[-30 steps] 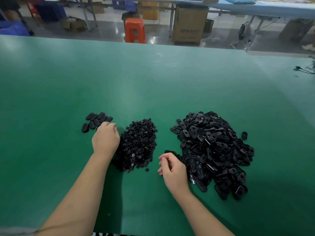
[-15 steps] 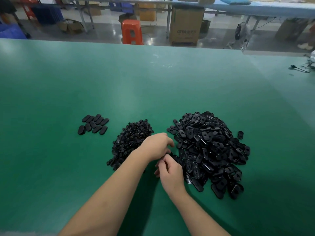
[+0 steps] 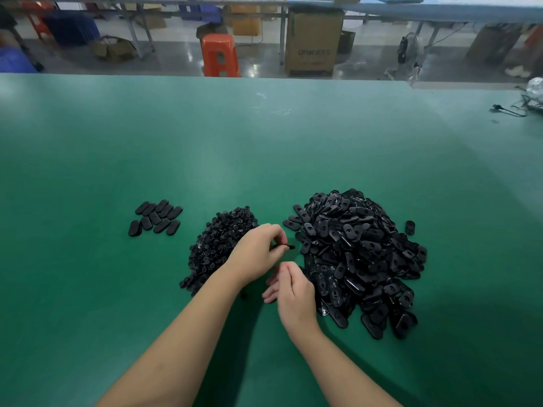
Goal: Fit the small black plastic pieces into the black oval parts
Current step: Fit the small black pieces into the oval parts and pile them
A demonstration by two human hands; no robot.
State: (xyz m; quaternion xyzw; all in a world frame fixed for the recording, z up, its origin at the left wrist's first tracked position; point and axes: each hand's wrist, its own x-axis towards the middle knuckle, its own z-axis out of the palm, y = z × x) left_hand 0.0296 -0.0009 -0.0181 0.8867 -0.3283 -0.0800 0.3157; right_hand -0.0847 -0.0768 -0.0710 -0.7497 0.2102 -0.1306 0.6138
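Now left hand [image 3: 258, 251] pinches oval part [image 3: 286, 247] lengthwise rightward.

- The place was a factory assembly floor.
- A long green work table [image 3: 264, 136] carried bulk heaps of identical black oval parts [image 3: 358, 257].
- Beyond it stood a cardboard carton [image 3: 313, 39], an orange plastic stool [image 3: 219, 55], blue crates [image 3: 70, 27] and another bench [image 3: 440, 8].

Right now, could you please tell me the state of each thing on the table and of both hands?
Left hand: pinching a black part.
Right hand: curled; contents hidden.
Small pieces: loose heap.
Oval parts pile: loose heap.
Set-aside ovals: lying flat in rows.
Green table: bears all.
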